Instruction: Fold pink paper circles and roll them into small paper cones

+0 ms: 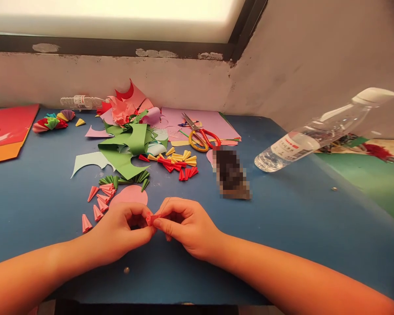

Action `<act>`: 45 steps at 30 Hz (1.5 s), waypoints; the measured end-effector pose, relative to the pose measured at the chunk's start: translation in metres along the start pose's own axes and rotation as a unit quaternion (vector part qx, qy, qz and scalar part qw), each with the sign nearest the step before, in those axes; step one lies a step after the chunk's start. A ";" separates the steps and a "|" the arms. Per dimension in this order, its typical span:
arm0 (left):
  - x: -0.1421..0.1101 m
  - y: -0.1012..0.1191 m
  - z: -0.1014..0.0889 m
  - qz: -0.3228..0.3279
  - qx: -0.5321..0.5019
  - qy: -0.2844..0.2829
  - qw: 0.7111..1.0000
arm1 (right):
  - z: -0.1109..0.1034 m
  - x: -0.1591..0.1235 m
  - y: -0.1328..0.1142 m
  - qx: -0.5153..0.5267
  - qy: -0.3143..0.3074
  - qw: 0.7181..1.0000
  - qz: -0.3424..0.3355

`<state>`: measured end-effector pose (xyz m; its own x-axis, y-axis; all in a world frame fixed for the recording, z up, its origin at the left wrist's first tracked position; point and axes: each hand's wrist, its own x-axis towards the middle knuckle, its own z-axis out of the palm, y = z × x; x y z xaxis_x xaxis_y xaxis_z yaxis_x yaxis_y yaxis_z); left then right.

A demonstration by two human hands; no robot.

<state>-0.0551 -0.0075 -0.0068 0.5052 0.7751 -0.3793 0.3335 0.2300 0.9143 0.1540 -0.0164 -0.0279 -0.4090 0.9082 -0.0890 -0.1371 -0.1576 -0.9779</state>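
Between the fingertips of both hands is a small pink paper cone (153,219), held above the blue table. My left hand (126,227) pinches its left end, and my right hand (185,225) grips the other end between thumb and forefinger. Just behind the left hand lies a pink paper disc (129,195), partly covered by that hand. Several finished pink paper cones (102,204) lie to its left. Beyond the disc sit green paper cones (131,178), with red paper cones (188,173) and yellow paper cones (185,156) farther right.
Cut green paper scraps (128,148) and crumpled pink paper (124,109) pile up at the back. Orange-handled scissors (203,136) rest on purple sheets (177,120). A clear water bottle (295,144) stands right, beyond a blurred-out dark object (231,173). Red sheets (9,127) lie far left.
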 end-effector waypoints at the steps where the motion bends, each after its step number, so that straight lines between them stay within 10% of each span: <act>1: 0.000 -0.001 0.000 0.002 -0.002 -0.002 1.000 | 0.000 0.000 0.000 -0.001 0.002 1.000 0.002; 17: 0.000 0.014 0.002 0.028 -0.006 0.011 1.000 | -0.004 -0.005 0.004 -0.076 0.009 0.986 -0.146; 45: 0.001 0.008 0.009 0.211 0.059 0.136 0.966 | 0.000 -0.005 -0.003 -0.002 0.056 0.996 -0.067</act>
<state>-0.0449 -0.0097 -0.0008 0.3935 0.9150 0.0895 0.2407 -0.1965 0.9505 0.1568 -0.0207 -0.0244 -0.2841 0.9585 0.0230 -0.1798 -0.0297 -0.9832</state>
